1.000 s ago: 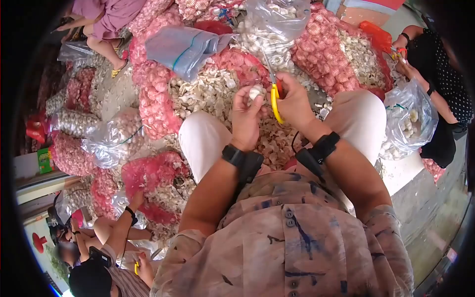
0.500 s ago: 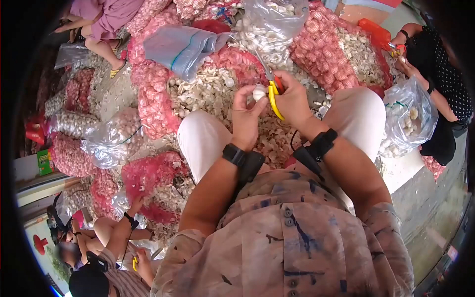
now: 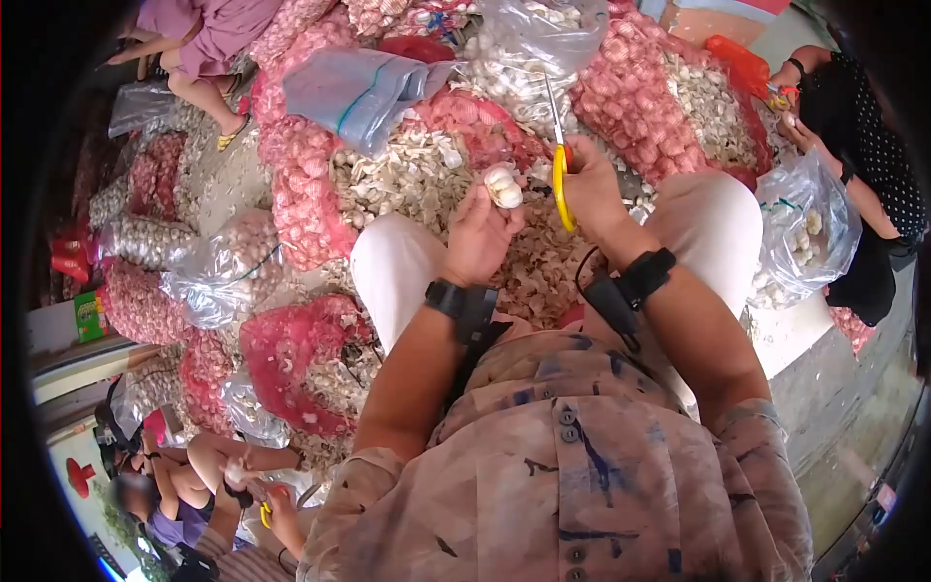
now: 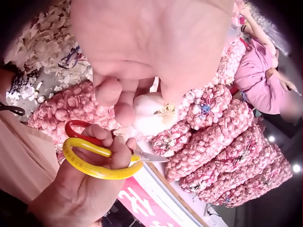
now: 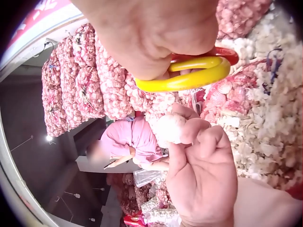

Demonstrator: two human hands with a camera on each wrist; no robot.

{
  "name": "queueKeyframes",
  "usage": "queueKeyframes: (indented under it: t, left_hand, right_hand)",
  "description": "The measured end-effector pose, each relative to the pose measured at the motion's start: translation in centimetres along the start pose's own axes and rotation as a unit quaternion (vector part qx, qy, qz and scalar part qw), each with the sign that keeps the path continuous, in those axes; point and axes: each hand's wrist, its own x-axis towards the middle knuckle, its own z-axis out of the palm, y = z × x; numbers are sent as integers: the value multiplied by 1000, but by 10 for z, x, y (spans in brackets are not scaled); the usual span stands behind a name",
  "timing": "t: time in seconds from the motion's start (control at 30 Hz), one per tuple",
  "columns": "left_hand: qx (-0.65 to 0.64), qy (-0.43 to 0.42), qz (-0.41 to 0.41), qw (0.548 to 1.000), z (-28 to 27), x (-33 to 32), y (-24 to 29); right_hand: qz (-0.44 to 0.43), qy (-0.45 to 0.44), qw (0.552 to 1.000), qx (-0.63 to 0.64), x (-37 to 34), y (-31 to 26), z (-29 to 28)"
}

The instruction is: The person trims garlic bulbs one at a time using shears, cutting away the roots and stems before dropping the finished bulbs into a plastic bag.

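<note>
A whitish garlic bulb (image 3: 502, 187) is pinched between the thumb and fingers of my left hand (image 3: 478, 238). In the left wrist view, the same bulb (image 4: 149, 118) shows a rough, pale yellowish patch at one end. My right hand (image 3: 596, 194) grips scissors (image 3: 560, 184) with one yellow and one red handle, the blades pointing forward, away from my body. A small gap separates the scissors from the bulb in the head view. From the right wrist, the yellow handle (image 5: 184, 85) appears looped about the fingers, above the bulb (image 5: 169, 128).
Loose garlic skins (image 3: 543, 267) cover the ground between my knees. Ahead stand a clear bag of bulbs (image 3: 524, 58) and a red net sack of garlic (image 3: 630, 97). A folded plastic bag (image 3: 359, 92) lies ahead left. Another person (image 3: 858, 145) sits at right beside a clear bag (image 3: 805, 233).
My right hand has drawn the scissors right, away from the bulb. My left hand has turned the bulb, baring more of it. At lower left, another person's hand has left the red net.
</note>
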Motion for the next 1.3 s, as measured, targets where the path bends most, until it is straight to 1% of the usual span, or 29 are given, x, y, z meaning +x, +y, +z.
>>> queueKeyframes:
  t: [0.07, 0.1, 0.17, 0.2, 0.23, 0.3, 0.33, 0.4, 0.43, 0.5, 0.53, 0.6, 0.63, 0.7, 0.73, 0.8, 0.93, 1.13, 1.2, 1.23, 1.3]
  left_hand:
    - [-4, 2, -1, 1000, 2, -2, 1]
    - [-9, 5, -3, 1000, 2, -3, 1]
    - [8, 11, 3, 1000, 1, -3, -2]
    - [25, 17, 9, 999, 2, -3, -3]
    - [25, 17, 8, 1000, 3, -4, -3]
    - [79, 40, 21, 996, 5, -4, -5]
    - [79, 40, 21, 996, 5, -4, -5]
    - [111, 69, 22, 991, 5, -4, -6]
    - [111, 69, 22, 991, 3, -4, -7]
    - [97, 39, 13, 994, -1, -4, -7]
    - [97, 39, 12, 994, -1, -4, -7]
    - [25, 10, -10, 1000, -1, -4, -7]
    - [25, 9, -10, 1000, 0, -4, -7]
    - [16, 13, 0, 1000, 3, -4, -8]
    - [16, 13, 0, 1000, 3, -4, -9]
    - [96, 72, 20, 993, 3, -3, -10]
    - [128, 64, 32, 989, -2, -4, -11]
    - [176, 55, 11, 983, 4, -6, -7]
    - [135, 64, 13, 989, 9, -7, -8]
    - [135, 64, 13, 989, 5, -6, -8]
    - [-3, 2, -9, 1000, -5, -4, -9]
  right_hand:
    - [-85, -31, 996, -17, 1, 5, 0]
    - [-84, -32, 996, -17, -3, 1, 1]
    - [-63, -113, 992, 8, -12, -5, 5]
    - [-62, -112, 992, 8, -11, -1, 7]
    - [-86, -114, 989, -26, -10, 3, 9]
    - [-130, -105, 982, -90, -10, 7, 9]
    - [-129, -105, 982, -90, -9, 8, 9]
    - [-134, -92, 977, -141, -8, 8, 10]
    - [-134, -92, 977, -141, -8, 8, 10]
    - [-122, -96, 982, -109, -10, 8, 9]
    - [-122, -96, 982, -109, -9, 8, 9]
    - [-99, -108, 987, -60, -9, 4, 9]
    - [-100, -109, 987, -60, -12, 0, 10]
    - [-67, -113, 991, 6, -17, -7, 12]
    - [-67, -112, 991, 6, -15, -3, 11]
    - [-125, -96, 984, -82, -12, 4, 10]
    - [-110, -107, 985, -81, -12, 3, 9]
    - [-91, -110, 986, -91, -13, -2, 9]
    - [-100, -103, 987, -76, -11, 2, 9]
    - [-101, -103, 987, -76, -10, 2, 8]
    - [-54, -86, 991, -88, -10, 2, 6]
